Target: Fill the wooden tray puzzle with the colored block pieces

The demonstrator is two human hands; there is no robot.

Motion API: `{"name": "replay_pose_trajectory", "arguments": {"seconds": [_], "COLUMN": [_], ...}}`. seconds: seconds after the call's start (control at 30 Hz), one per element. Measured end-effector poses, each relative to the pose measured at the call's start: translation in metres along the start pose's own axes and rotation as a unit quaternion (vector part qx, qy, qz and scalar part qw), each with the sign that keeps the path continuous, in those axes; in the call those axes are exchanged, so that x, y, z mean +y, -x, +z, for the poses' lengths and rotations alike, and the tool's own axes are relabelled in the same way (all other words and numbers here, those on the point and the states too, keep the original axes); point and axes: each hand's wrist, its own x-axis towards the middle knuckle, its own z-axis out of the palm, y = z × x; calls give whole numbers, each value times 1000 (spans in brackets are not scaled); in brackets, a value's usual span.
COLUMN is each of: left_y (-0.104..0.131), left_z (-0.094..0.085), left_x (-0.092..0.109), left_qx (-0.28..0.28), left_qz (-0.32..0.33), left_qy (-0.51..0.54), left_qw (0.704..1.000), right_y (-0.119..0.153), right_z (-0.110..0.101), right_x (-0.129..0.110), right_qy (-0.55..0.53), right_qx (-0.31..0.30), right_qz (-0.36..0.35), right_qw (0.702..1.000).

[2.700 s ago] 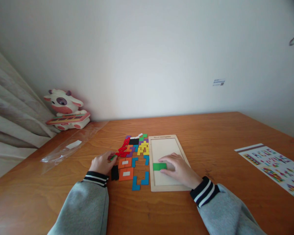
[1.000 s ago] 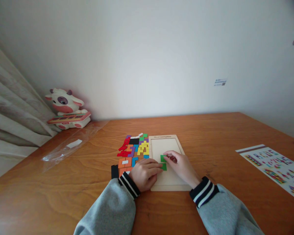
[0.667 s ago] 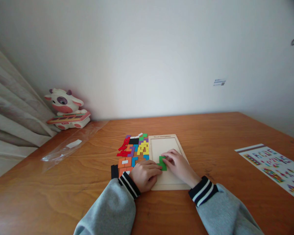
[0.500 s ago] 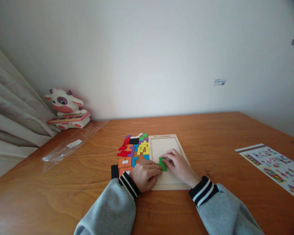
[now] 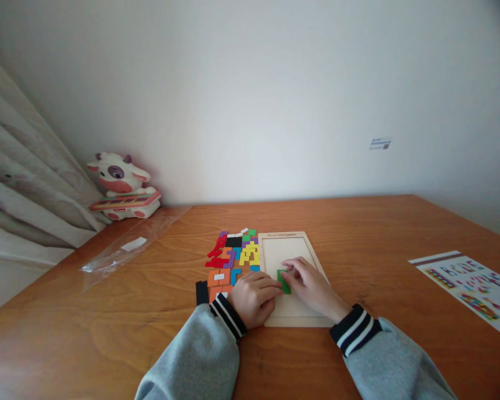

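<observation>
A green wooden puzzle piece (image 5: 284, 283) is over the lower middle of the pale wooden puzzle board (image 5: 298, 321). My right hand (image 5: 313, 288) pinches it from the right between thumb and fingers. From the left, the bent fingers of my left hand (image 5: 254, 300) meet its edge, and the thumb is tucked below. Fingers hide part of its outline, and I cannot tell whether it lies flat on the board. Left of the board lie loose coloured pieces, among them yellow pieces (image 5: 249, 255), red pieces (image 5: 215, 262), a blue piece (image 5: 235, 275) and orange pieces (image 5: 213, 278).
Black pieces (image 5: 201, 293) lie near my left sleeve. A clear plastic bag (image 5: 116, 258) rests on the wooden table (image 5: 170, 311) to the left, before a cow-shaped toy keyboard (image 5: 127, 189). At the right is a printed pattern sheet (image 5: 470, 286). A curtain (image 5: 25, 183) hangs at the far left.
The whole scene has shifted slightly rightward in the picture as my head turned a little left. Both hands stay at the green piece, which has turned slightly, with less of its outline showing.
</observation>
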Motion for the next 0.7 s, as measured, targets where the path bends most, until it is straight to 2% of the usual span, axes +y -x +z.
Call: {"name": "replay_pose_trajectory", "arguments": {"seconds": [0.07,0.17,0.27,0.33,0.43,0.53,0.7], "left_y": [0,1,2,3,4,4,4], "left_z": [1,3,5,5,2,-3,-6], "left_x": [-1,-6,-12,-15,-19,-21,-23], "left_qx": [36,80,110,122,100,63,42], "left_qz": [-30,-89,-142,-174,-226,-269,-287], "left_qy": [5,1,-25,-38,-63,-90,-98], "left_qw": [999,993,983,977,967,957,952], "right_y": [-3,-13,-35,-55,-87,-117,-149], "right_z": [-3,-13,-21,-20,-5,20,54], "right_x": [1,1,-4,-9,-16,-18,-14], "right_qy": [-1,18,85,132,179,212,250], "right_qx": [-10,-65,-125,-131,-104,-74,-50], "right_qz": [25,47,40,32,25,35,60], "right_qw": [1000,997,988,982,978,974,965]}}
